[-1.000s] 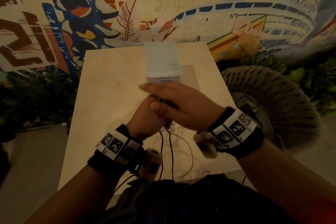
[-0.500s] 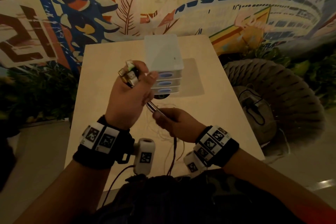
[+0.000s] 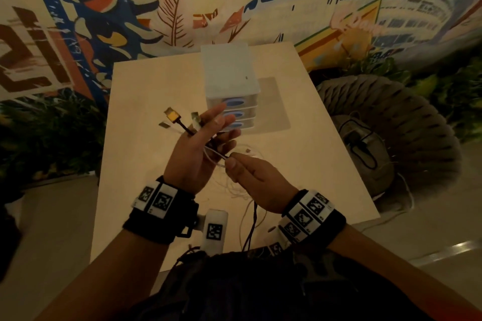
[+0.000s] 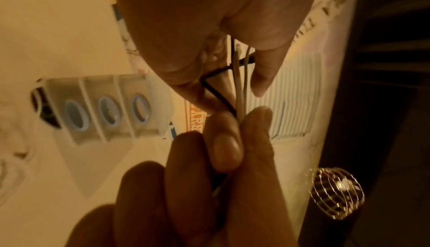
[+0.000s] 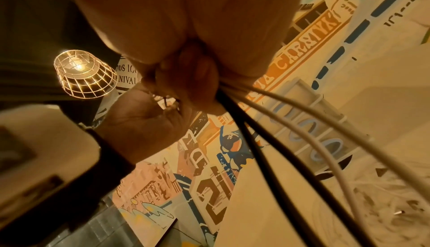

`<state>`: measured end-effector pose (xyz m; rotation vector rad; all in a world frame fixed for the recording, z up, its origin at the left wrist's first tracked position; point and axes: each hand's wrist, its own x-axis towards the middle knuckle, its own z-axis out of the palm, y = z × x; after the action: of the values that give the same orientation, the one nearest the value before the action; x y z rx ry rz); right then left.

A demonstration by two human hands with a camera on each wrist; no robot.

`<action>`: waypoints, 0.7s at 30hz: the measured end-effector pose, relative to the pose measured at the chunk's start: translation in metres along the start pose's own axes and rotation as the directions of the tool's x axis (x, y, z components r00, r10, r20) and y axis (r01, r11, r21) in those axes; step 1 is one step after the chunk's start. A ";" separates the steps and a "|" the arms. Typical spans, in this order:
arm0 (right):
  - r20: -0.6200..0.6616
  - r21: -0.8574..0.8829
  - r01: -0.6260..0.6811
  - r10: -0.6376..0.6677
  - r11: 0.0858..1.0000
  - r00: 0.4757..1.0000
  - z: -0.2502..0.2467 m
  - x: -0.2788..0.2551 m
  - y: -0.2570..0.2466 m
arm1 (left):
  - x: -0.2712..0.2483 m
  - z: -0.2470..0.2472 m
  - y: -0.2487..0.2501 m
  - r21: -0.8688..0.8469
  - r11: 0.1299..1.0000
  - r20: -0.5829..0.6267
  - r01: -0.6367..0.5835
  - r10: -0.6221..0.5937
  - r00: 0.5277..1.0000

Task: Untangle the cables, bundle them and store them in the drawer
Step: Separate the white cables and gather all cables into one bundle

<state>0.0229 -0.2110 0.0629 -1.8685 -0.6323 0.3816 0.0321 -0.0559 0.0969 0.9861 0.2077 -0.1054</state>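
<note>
Both hands are up over the table [image 3: 146,101], working the cables [image 3: 216,155]. The left hand [image 3: 194,156] grips the bunch near its ends, fingers mostly straight, and the plugs [image 3: 172,115] fan out past its fingertips toward the left. The right hand [image 3: 257,180] pinches the same strands just beside it, thumb against forefinger, black and white runs trailing down to a loose heap on the tabletop below the wrists. Beyond the hands stands the drawer unit [image 3: 229,78], three drawers [image 3: 238,114] closed, set toward the far edge. There is bare tabletop to its left and right. Off the right edge sits a woven pouf [image 3: 407,128].
</note>
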 end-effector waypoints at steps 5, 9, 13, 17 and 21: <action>-0.083 -0.085 0.010 -0.017 0.996 0.996 -0.002 0.001 0.003 | 0.003 -0.007 -0.009 0.026 0.956 -0.009 0.293 -0.293 0.956; -0.006 -0.133 -0.007 0.006 0.991 1.000 -0.001 0.003 0.005 | 0.000 -0.004 -0.013 0.242 0.928 0.018 0.284 -0.297 0.955; 0.098 -0.082 -0.080 0.088 0.993 0.991 0.003 0.001 0.008 | 0.006 -0.004 -0.005 0.098 0.980 -0.056 0.174 -0.170 0.984; 0.152 -0.008 -0.157 0.156 0.988 0.976 0.002 -0.009 0.016 | 0.008 -0.008 0.011 0.019 0.995 -0.068 0.093 -0.092 0.993; 0.199 0.029 -0.289 0.278 0.957 0.940 -0.004 -0.025 0.042 | 0.004 -0.009 0.018 0.066 0.997 -0.057 -0.031 0.035 0.998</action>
<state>0.0152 -0.2401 0.0250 -1.8846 -0.4732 0.7705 0.0385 -0.0389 0.1058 1.0583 0.2424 -0.0540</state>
